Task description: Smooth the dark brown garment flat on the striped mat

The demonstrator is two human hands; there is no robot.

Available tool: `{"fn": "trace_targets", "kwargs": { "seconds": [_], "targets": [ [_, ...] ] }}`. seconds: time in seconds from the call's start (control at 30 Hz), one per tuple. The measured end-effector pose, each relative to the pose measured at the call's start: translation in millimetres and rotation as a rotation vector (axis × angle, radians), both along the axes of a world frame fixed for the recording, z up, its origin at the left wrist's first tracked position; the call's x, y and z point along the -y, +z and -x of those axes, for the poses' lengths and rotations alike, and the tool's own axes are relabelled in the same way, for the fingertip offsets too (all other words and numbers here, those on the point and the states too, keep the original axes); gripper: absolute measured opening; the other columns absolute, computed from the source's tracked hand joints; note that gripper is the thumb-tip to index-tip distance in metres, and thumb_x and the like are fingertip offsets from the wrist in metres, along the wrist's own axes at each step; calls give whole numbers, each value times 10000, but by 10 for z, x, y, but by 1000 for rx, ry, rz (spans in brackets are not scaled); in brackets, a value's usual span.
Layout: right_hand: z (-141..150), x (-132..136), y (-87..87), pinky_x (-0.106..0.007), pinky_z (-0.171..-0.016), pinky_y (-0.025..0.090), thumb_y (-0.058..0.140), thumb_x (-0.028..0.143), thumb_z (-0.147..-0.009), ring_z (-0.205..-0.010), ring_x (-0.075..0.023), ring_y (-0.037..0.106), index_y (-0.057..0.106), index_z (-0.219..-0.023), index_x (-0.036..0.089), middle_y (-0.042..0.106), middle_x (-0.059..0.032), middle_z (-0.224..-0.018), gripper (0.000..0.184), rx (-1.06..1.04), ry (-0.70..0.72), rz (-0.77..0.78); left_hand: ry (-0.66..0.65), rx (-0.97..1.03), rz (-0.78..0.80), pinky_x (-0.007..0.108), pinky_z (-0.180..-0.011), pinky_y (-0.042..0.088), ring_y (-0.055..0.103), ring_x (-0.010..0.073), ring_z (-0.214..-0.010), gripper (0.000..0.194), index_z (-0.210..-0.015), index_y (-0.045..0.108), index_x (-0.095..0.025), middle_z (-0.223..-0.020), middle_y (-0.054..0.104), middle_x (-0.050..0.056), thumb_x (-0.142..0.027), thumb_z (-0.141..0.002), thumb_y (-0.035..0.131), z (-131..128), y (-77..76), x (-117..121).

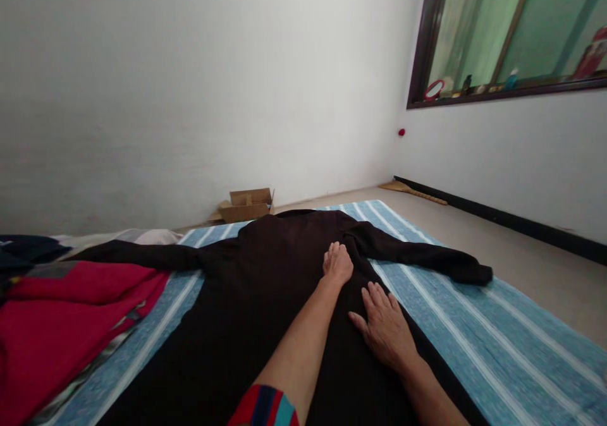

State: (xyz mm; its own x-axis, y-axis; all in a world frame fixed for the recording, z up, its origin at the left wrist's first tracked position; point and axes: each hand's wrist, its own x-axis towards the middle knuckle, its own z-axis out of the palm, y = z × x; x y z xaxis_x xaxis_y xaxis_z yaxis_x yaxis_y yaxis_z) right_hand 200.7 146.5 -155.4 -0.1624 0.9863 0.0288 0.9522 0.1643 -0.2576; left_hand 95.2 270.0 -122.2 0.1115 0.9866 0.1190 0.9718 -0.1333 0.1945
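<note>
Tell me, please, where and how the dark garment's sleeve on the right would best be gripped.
Probably by its cuff, pinched by the right hand coming from the near side: the sleeve stretches outward over the striped sheet, its end lies uncovered, and that hand is the nearer one.

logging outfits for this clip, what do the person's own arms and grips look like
The left forearm comes out of a sleeve striped in red, navy and light blue, ending well short of the wrist. The right forearm is bare as far as it shows. No glove, ring or watch is visible on the left grip or right grip.
</note>
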Motion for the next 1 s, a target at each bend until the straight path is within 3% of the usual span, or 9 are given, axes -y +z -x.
{"fn": "trace_targets", "kwargs": {
  "seconds": [0.13, 0.27, 0.5, 0.6, 0.7, 0.8, 0.87, 1.0],
  "targets": [
    [9, 3, 28, -460, -1117, 112, 261, 559, -915, -1400, -276, 132, 342, -1418, 89, 221, -141, -1506, 693, -22, -11, 16, -9, 25, -36, 329, -1084, 260, 318, 191, -1337, 360, -1229, 500, -132, -1406, 431, 107, -160, -926, 307, -91, -165, -227],
    [19, -3, 49, -459, -1119, 120, 277, 550, -912, -1400, -275, 127, 337, -1420, 92, 213, -139, -1507, 686, -36, -24, 26, -22, 32, -51, 374, -1116, 196, 272, 213, -1363, 423, -1335, 422, -111, -1451, 374, 119, -196, -939, 296, -87, -306, -276],
    [26, 2, 23, -459, -1118, 143, 345, 518, -908, -1391, -281, 173, 385, -1397, 90, 262, -140, -1493, 651, -73, -44, -14, -58, -21, -90, 418, -1101, 223, 275, 229, -1362, 458, -1359, 413, -98, -1448, 384, 116, -222, -941, 272, -83, -350, -291],
    [-6, 42, 80, -422, -1103, 212, 377, 464, -912, -1356, -277, 280, 480, -1339, 105, 371, -139, -1446, 567, -129, -77, -59, -55, -9, -94, 419, -1100, 222, 282, 232, -1358, 465, -1361, 411, -96, -1443, 391, 115, -203, -932, 267, -88, -357, -304],
    [-101, 15, 275, -350, -979, 386, 379, 407, -919, -1178, -257, 515, 579, -1232, 151, 573, -131, -1265, 452, -177, -127, -68, -56, 9, -94, 421, -1096, 229, 289, 229, -1356, 471, -1357, 419, -112, -1437, 401, 115, -163, -910, 281, -93, -351, -301],
    [-253, -201, 536, -347, -780, 472, 383, 376, -916, -933, -260, 642, 552, -1244, 215, 690, -99, -1004, 402, -97, -226, -18, -56, 26, -84, 425, -1096, 232, 285, 230, -1358, 489, -1357, 418, -107, -1437, 398, 125, -129, -883, 299, -96, -320, -282],
    [-362, -454, 655, -374, -753, 466, 420, 345, -898, -922, -286, 644, 457, -1332, 225, 694, -107, -963, 452, 10, -304, -19, -57, 36, -74, 426, -1101, 228, 283, 236, -1358, 499, -1360, 410, -87, -1441, 390, 131, -124, -872, 311, -94, -293, -264],
    [-538, -991, 630, -384, -758, 463, 531, 260, -804, -973, -313, 626, 406, -1353, 143, 668, -167, -1031, 575, 99, -395, 10, -66, 49, -69, 426, -1105, 224, 283, 239, -1358, 502, -1360, 406, -68, -1447, 382, 128, -131, -869, 318, -85, -255, -233]
  ]
}}
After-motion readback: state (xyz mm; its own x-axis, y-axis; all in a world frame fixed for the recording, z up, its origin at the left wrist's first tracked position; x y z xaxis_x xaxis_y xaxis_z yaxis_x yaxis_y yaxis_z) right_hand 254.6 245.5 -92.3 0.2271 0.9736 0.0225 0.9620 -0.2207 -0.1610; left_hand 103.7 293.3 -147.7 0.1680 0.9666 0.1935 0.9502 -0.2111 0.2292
